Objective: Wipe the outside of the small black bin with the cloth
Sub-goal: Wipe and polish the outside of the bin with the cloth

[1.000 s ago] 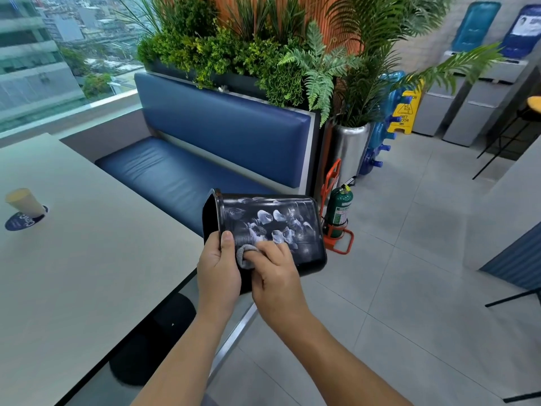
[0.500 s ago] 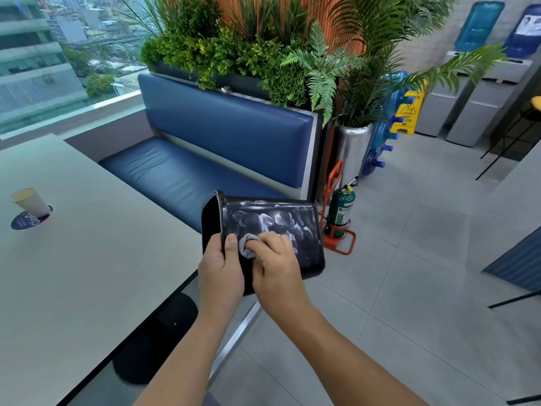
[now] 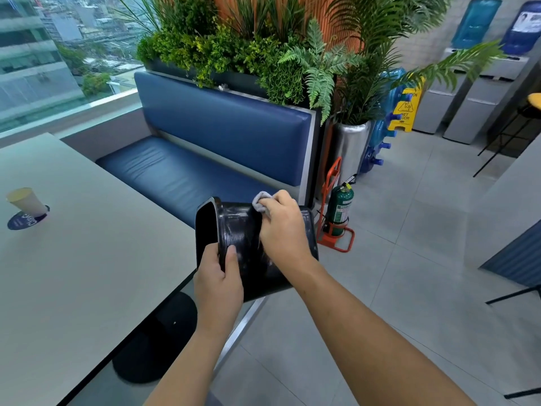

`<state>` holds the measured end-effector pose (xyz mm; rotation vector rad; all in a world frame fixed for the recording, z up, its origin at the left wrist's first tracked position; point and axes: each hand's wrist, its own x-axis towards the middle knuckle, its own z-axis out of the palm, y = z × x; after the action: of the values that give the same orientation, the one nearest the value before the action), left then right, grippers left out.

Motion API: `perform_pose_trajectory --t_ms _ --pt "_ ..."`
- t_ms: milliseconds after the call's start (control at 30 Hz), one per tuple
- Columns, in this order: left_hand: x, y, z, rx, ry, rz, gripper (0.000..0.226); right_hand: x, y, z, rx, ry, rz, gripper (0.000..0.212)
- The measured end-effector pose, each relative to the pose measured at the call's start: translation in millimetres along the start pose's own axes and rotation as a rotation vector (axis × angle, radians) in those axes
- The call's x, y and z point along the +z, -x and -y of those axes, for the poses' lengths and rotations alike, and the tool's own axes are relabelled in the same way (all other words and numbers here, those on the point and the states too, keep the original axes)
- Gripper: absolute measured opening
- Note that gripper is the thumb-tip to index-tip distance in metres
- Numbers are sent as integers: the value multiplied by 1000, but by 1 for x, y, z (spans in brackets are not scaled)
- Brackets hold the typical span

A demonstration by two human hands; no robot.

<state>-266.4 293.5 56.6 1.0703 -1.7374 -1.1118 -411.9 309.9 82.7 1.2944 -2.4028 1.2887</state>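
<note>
- Beside the table's (image 3: 73, 273) near corner, over the tiled floor (image 3: 395, 273), I am holding the small black bin (image 3: 238, 230) up in the air. It is tipped on its side, with its open mouth facing left toward the table.
- My left hand (image 3: 218, 276) is gripping the bin's rim at the near lower edge: the thumb is lying on the outer wall and the fingers are curling over the rim into the mouth.
- My right hand (image 3: 282, 227) is lying over the bin's upper wall, fingers curled and pinching a bunched grey cloth (image 3: 261, 202) against the far upper side.
- The cloth is poking out past my fingertips and touching the bin a little way back from the rim; the rest of it is hiding under my hand.
- The bin's base is pointing right, toward a green fire extinguisher (image 3: 339, 210) standing on the floor.
- A blue padded bench (image 3: 187, 174) is sitting behind the bin, and a paper cup (image 3: 25, 200) is standing on the table, well apart from my hands.
</note>
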Motion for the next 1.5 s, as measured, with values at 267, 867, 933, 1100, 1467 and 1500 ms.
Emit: perform_pose_trajectory --t_ms 267,867,933,1100,1467,1500 --pt "3 -2 7 1 -36 17 18 4 11 26 -38 -62 12 23" --pt "-1 -7 -18 70 13 20 21 -12 -9 -9 -42 -18 -45 26" --pt "-4 -7 -23 78 46 3 25 -22 -12 -26 -26 -4 -63 26" --pt "-12 -10 -21 66 63 -5 24 -43 -17 -73 81 51 -87 22" --pt "-9 -16 -21 62 73 -4 23 -40 -4 -81 65 96 -173 27" --pt "-8 -17 -20 60 70 -6 22 -39 0 -83 56 97 -188 27"
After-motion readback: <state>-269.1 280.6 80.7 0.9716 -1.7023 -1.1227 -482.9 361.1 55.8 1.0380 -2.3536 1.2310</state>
